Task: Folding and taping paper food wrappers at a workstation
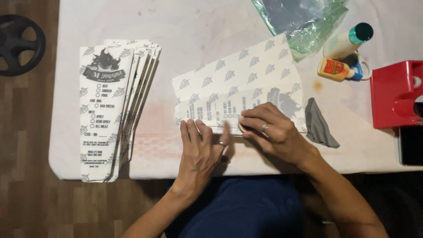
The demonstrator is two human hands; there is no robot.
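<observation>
The left hand (203, 147) lies flat with fingers straight and released, pressing the near folded edge of the printed paper sheet (240, 83) at mid-frame. Just right of it, the right hand (275, 130) has its fingers curled, pinching a small round tan object (242, 128) against the same fold; what that object is cannot be told. The sheet lies slanted on the white table (185, 35), its near edge close to the table's front rim.

Left of the hands is bare tabletop, then a fanned stack of folded printed sleeves (112, 114) reaching the front edge. Right of the sheet lie a grey cloth (319, 125), two capped glue bottles (341, 68) and a red plastic holder (394, 94) whose contents are hidden. A green plastic bag (304, 20) lies at the upper edge.
</observation>
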